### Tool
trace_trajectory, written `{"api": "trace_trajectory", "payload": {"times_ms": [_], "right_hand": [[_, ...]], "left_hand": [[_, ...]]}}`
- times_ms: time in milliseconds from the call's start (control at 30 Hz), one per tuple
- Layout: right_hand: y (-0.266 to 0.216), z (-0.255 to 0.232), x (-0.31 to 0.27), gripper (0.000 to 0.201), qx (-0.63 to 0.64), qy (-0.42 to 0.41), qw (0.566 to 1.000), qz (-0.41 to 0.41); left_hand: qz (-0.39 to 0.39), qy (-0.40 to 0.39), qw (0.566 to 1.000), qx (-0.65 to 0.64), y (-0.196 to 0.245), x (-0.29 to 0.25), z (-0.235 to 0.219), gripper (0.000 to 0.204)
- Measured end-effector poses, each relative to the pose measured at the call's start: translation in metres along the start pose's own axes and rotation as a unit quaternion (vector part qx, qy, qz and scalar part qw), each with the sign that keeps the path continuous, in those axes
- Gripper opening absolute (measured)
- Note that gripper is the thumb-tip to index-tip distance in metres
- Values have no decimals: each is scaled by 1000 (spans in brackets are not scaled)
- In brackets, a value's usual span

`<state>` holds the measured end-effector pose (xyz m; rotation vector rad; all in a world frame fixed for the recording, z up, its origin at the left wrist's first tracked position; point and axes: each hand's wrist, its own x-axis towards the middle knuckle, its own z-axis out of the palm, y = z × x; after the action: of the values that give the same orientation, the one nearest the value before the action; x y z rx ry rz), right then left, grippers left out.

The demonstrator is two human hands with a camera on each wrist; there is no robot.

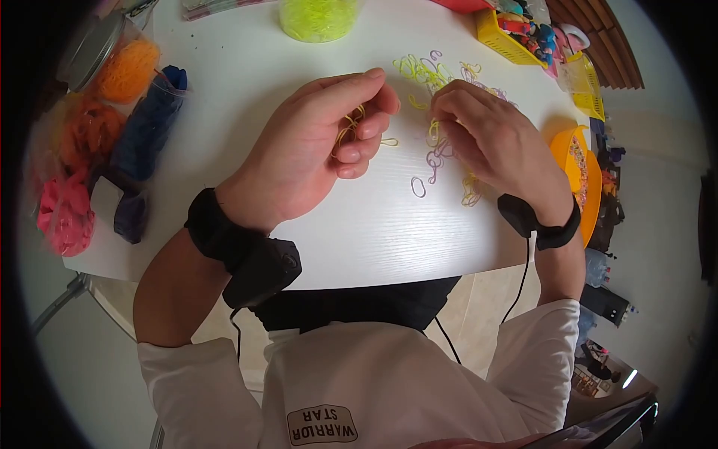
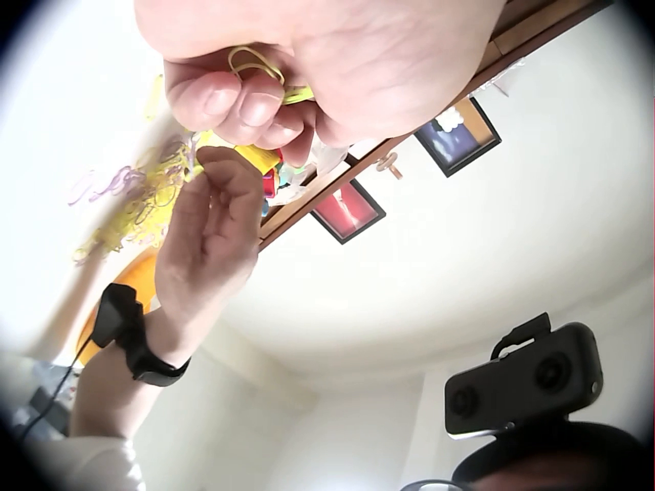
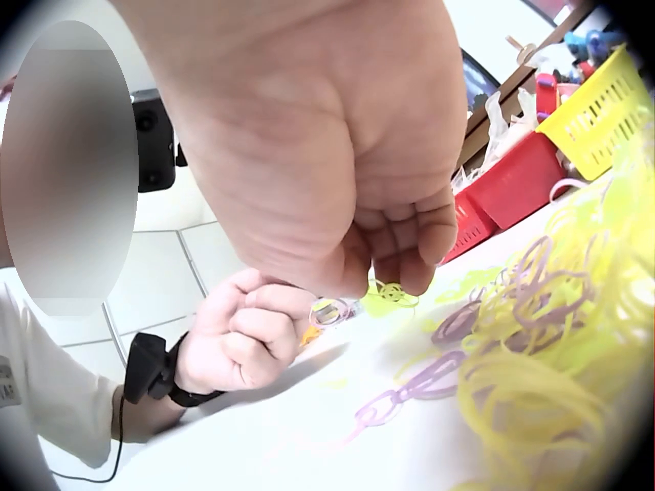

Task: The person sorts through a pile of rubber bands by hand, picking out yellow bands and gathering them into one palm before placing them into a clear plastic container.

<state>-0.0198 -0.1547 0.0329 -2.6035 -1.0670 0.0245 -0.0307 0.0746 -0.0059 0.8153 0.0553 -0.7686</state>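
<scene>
My left hand (image 1: 318,138) curls its fingers around some thin yellow rubber bands (image 1: 350,127), whose loops show between palm and fingers; one more loop (image 1: 390,142) sticks out past the fingertips. In the left wrist view, a band (image 2: 254,63) arches over the curled fingers. To the right, my right hand (image 1: 497,142) is over a loose pile of yellow and purple rubber bands (image 1: 436,161). Its thumb and fingertips come together on a yellow-green band (image 3: 391,294), seen at the fingertips in the right wrist view.
Bags of orange bands (image 1: 129,71) and a dark blue bundle (image 1: 153,123) lie at the left. A tub of yellow-green bands (image 1: 318,19) stands at the back. Yellow baskets (image 1: 508,39) and an orange bowl (image 1: 591,198) line the right side of the white table (image 1: 359,239).
</scene>
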Motion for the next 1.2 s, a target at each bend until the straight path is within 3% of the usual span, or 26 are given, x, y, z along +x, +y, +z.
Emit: {"api": "trace_trajectory", "payload": {"times_ms": [300,500,700,833,1000,1200], "right_hand": [[-1,-9,-12,13,59,-39,997,-7],[-11,-11,-11,16,111,27,993,-2],[-20,-11,-5,18,145,27,989,6],[-23,-11,-4,21,135,5,991,5],[-21,-12,-1,15,155,17,988,20],[-7,-9,-8,15,260,19,958,117]], "left_hand": [[-15,-25,1000,8,-3,1,1,33],[-17,-47,998,38,-9,0,2,33],[-21,-89,990,105,-16,0,4,19],[-24,-67,982,178,-16,-2,10,13],[-31,-81,989,122,-17,0,7,9],[-47,-87,995,32,-14,-1,8,12]]}}
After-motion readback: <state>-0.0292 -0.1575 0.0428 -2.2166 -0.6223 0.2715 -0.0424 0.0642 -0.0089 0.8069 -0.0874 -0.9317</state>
